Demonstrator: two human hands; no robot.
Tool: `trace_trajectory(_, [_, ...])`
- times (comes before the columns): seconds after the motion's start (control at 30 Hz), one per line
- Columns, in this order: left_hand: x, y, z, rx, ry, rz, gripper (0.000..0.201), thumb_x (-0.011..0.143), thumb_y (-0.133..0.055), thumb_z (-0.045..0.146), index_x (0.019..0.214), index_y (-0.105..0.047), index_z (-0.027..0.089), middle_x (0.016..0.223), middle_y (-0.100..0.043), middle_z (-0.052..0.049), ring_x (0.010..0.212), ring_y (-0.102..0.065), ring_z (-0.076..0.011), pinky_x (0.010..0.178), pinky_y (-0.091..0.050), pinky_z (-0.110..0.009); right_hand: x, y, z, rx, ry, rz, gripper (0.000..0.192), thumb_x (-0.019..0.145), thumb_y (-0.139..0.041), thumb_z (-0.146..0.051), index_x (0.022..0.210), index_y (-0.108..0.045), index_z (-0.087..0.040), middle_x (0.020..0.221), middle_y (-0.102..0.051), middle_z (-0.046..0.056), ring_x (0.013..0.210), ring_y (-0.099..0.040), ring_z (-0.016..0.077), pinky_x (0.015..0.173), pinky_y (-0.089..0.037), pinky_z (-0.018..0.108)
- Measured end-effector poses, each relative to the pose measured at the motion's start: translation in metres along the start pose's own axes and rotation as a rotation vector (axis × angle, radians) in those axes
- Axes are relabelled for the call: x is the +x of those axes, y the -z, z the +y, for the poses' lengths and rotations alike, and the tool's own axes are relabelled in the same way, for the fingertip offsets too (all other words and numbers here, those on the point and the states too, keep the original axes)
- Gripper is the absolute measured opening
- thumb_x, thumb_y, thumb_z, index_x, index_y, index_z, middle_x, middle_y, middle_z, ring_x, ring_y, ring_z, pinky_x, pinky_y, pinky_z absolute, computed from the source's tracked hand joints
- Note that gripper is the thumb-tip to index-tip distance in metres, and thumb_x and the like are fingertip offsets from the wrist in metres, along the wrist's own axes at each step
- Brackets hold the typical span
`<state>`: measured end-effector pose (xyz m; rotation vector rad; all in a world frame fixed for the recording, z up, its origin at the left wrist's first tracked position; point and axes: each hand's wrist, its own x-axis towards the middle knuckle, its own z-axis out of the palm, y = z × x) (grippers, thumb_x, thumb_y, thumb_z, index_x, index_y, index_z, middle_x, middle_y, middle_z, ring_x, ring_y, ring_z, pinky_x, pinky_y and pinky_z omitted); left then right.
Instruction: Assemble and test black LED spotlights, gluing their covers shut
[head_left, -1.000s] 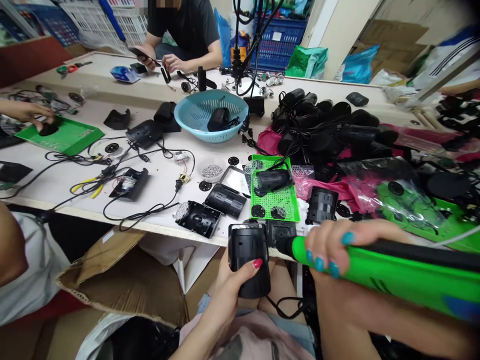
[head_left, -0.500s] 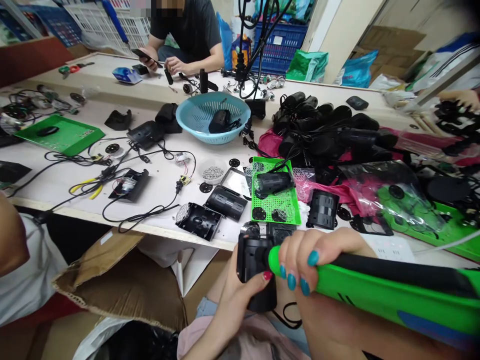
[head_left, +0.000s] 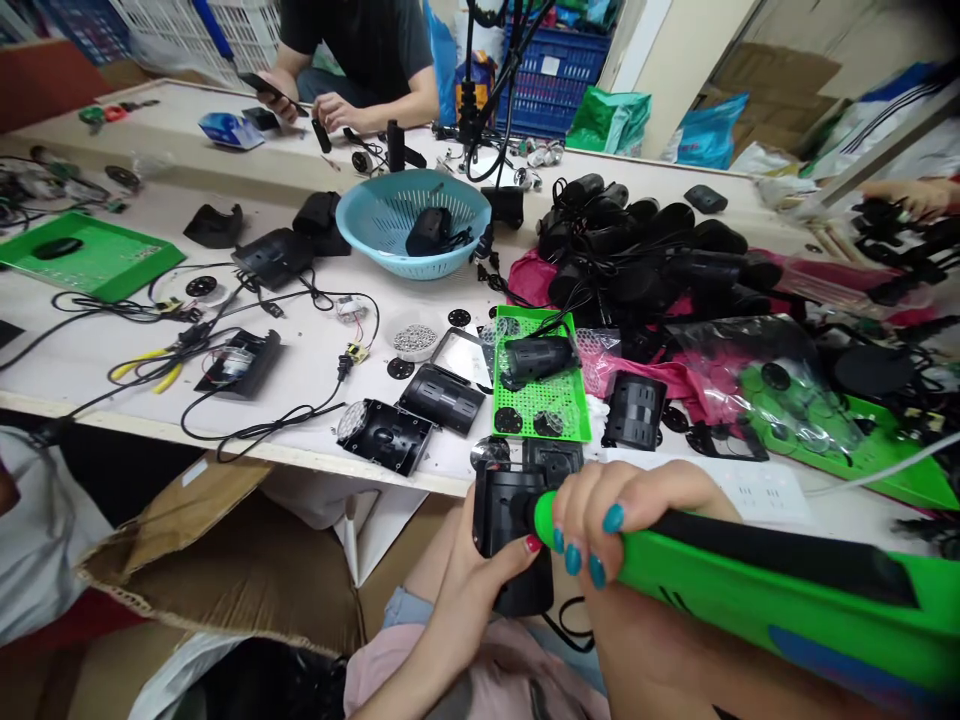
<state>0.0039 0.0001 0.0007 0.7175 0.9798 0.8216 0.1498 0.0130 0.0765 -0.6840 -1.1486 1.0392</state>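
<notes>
Low at the table's front edge, my left hand (head_left: 480, 590) is wrapped round a black plastic housing (head_left: 517, 585), its thumb pressed on the side. A dark cord hangs below the housing. My right hand (head_left: 637, 510) grips a green and black electric screwdriver (head_left: 765, 590) near its front end. The green nose of the screwdriver meets the housing; its tip is hidden. Just beyond my hands, a green perforated tray (head_left: 525, 425) holds another black housing (head_left: 536, 357) and several round discs. An opened housing half (head_left: 382, 437) lies to the left.
A blue colander (head_left: 375, 255) stands mid-table with a black part inside. Black housings (head_left: 637, 250) are heaped at the right on pink cloth. Pliers with yellow handles (head_left: 142, 365), cords and a dish of screws (head_left: 415, 338) lie left. Across the table a person (head_left: 360, 60) holds a phone.
The view has shifted slightly, so the table's things sit a little further left and higher. Both hands keep the same grip, with the screwdriver still against the housing.
</notes>
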Motion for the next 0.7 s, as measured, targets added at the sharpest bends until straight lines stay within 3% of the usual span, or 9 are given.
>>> trace_trajectory(0.07, [-0.001, -0.001, 0.003, 0.021, 0.016, -0.02, 0.046, 0.075, -0.078, 0.032, 0.117, -0.063, 0.023, 0.108, -0.069, -0.002, 0.104, -0.06, -0.0241, 0.094, -0.045, -0.031, 0.001, 0.0, 0.006, 0.039, 0.039, -0.043, 0.022, 0.096, -0.056, -0.048, 0.098, -0.07, -0.032, 0.053, -0.06, -0.003, 0.048, -0.057, 0.0175, 0.049, -0.05, 0.03])
trace_trajectory(0.2, [-0.002, -0.001, 0.006, 0.029, 0.042, -0.037, 0.045, 0.072, -0.08, 0.033, 0.112, -0.063, 0.024, 0.101, -0.069, -0.001, 0.099, -0.06, -0.0231, 0.089, -0.047, -0.03, -0.004, -0.009, 0.011, 0.078, 0.036, 0.167, 0.022, 0.095, -0.06, -0.047, 0.091, -0.069, -0.027, 0.052, -0.055, -0.003, 0.049, -0.052, 0.0159, 0.049, -0.045, 0.027])
trace_trajectory(0.3, [0.0, -0.001, 0.004, 0.024, 0.051, -0.041, 0.045, 0.072, -0.08, 0.031, 0.113, -0.064, 0.023, 0.102, -0.069, -0.001, 0.1, -0.059, -0.0227, 0.092, -0.046, -0.03, -0.006, -0.013, 0.008, 0.075, 0.066, 0.184, 0.019, 0.094, -0.059, -0.042, 0.091, -0.069, -0.026, 0.052, -0.054, -0.002, 0.05, -0.053, 0.0166, 0.05, -0.044, 0.028])
trace_trajectory(0.4, [0.006, 0.001, 0.001, -0.038, 0.104, -0.045, 0.05, 0.072, -0.079, 0.03, 0.119, -0.063, 0.023, 0.109, -0.07, -0.003, 0.104, -0.061, -0.023, 0.094, -0.046, -0.031, -0.008, -0.016, -0.008, 0.021, 0.086, 0.222, 0.012, 0.093, -0.061, -0.037, 0.091, -0.068, -0.027, 0.053, -0.053, -0.003, 0.051, -0.053, 0.0168, 0.05, -0.044, 0.029])
trace_trajectory(0.53, [0.016, 0.004, 0.001, -0.139, 0.197, 0.05, 0.062, 0.071, -0.081, 0.032, 0.129, -0.059, 0.022, 0.1, -0.072, -0.003, 0.09, -0.064, -0.0196, 0.078, -0.05, -0.027, -0.017, -0.023, -0.035, -0.009, 0.04, 0.357, 0.022, 0.098, -0.057, -0.042, 0.085, -0.066, -0.027, 0.048, -0.046, -0.005, 0.044, -0.05, 0.014, 0.047, -0.044, 0.028])
trace_trajectory(0.7, [0.015, 0.003, 0.009, -0.22, 0.153, 0.071, 0.074, 0.07, -0.084, 0.027, 0.138, -0.052, 0.024, 0.1, -0.072, 0.0, 0.089, -0.065, -0.014, 0.081, -0.049, -0.021, -0.026, -0.027, -0.024, 0.126, -0.095, 0.226, 0.022, 0.096, -0.059, -0.044, 0.09, -0.068, -0.025, 0.054, -0.051, -0.003, 0.051, -0.051, 0.0142, 0.052, -0.045, 0.027])
